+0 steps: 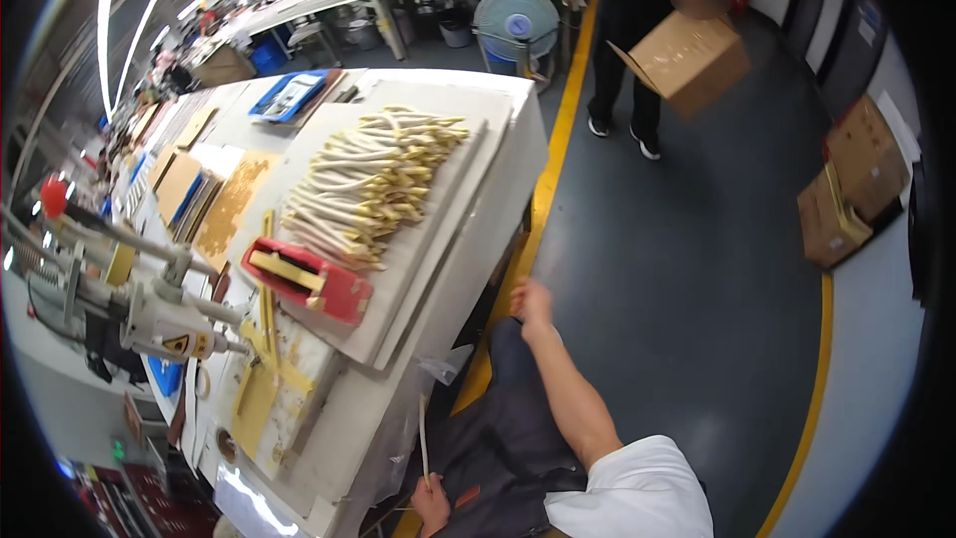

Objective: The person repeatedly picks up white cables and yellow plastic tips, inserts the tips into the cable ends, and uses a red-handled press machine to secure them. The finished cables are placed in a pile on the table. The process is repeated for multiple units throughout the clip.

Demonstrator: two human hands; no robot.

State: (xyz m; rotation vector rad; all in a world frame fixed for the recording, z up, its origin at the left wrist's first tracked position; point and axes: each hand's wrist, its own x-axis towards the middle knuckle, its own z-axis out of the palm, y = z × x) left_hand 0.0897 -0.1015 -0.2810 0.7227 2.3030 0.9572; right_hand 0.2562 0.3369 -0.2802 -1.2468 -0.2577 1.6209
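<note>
My left hand (431, 506), low in the view beside the table, is closed round the lower end of a slim cream cord-like strap (423, 438). The strap stands nearly upright next to a clear plastic sheet (393, 448) hanging at the table edge. My right hand (533, 302) is curled closed above my dark-clad leg, away from the table, with nothing showing in it. A pile of similar cream straps (368, 179) with yellowish ends lies on a stack of pale boards (453, 214). At the pile's near end sits a red tape dispenser (309, 281).
A bench press (164, 309) with a red knob stands at the left. A blue tray (289, 97) rests farther back on the table. Ahead, another person carries an open cardboard box (687, 60) in the aisle. A fan (516, 25) and cardboard boxes (846, 189) flank the walkway.
</note>
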